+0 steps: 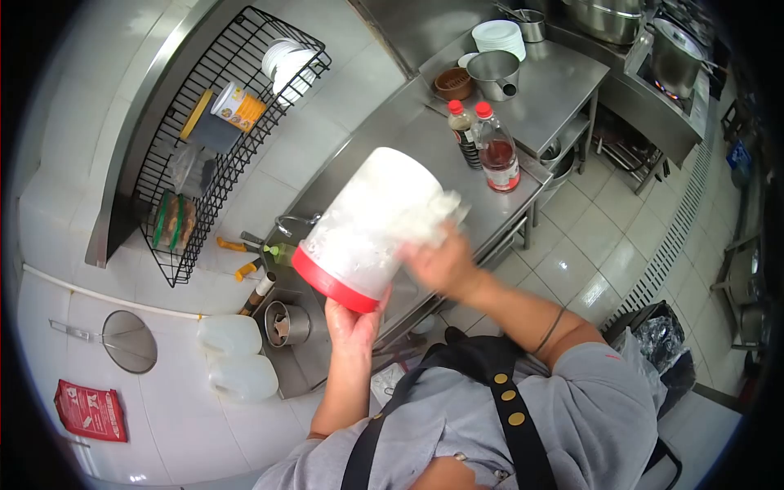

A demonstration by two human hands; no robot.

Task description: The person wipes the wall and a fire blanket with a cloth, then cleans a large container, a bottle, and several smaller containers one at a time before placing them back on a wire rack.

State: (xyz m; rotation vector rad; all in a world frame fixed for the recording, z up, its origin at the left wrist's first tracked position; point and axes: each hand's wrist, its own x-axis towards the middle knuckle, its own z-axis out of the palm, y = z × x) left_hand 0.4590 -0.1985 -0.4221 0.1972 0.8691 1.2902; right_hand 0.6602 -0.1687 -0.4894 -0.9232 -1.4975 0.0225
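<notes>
At mid-frame, the left grip (354,325) holds a tilted, white cylindrical container (359,216) by its red-banded end; the right grip (443,261) clasps a crumpled white cloth (429,222) against its side.

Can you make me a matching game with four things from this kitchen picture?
Things
1. Container
2. Cloth
3. Round strainer
4. Yellow-lidded tub

Clues
A. In the black wire rack
B. White, with a red end
C. Against the white wall tiles
D. Held in the right hand

Right pairs: 1-B, 2-D, 3-C, 4-A.
</notes>
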